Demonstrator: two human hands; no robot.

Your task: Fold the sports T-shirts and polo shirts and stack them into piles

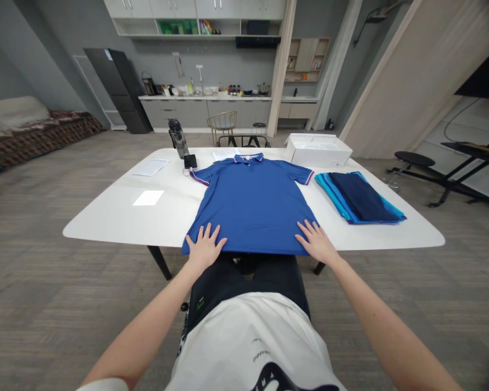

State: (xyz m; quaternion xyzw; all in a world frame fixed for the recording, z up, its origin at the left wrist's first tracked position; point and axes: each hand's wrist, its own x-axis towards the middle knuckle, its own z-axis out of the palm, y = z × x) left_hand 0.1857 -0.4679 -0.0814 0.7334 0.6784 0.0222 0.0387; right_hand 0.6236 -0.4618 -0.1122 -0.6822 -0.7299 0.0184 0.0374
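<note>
A blue polo shirt (255, 203) lies spread out on a white table (118, 217), its collar toward the far edge and its hem at the near edge, both short sleeves out to the sides. The left hand (204, 248) rests palm down on the shirt's lower left corner, fingers spread. The right hand (316, 242) lies the same way on the lower right corner, fingers also spread; the two hands are well apart, and neither grips the cloth.

To the right of the shirt is a stack of folded clothes (361, 198), dark navy on top of brighter blue. Beyond the shirt's right sleeve stands a white box (318, 150). Near the shirt's left sleeve are a small black device (190, 161) and a dark bottle (178, 139). Farther left of the shirt lie sheets of paper (151, 166).
</note>
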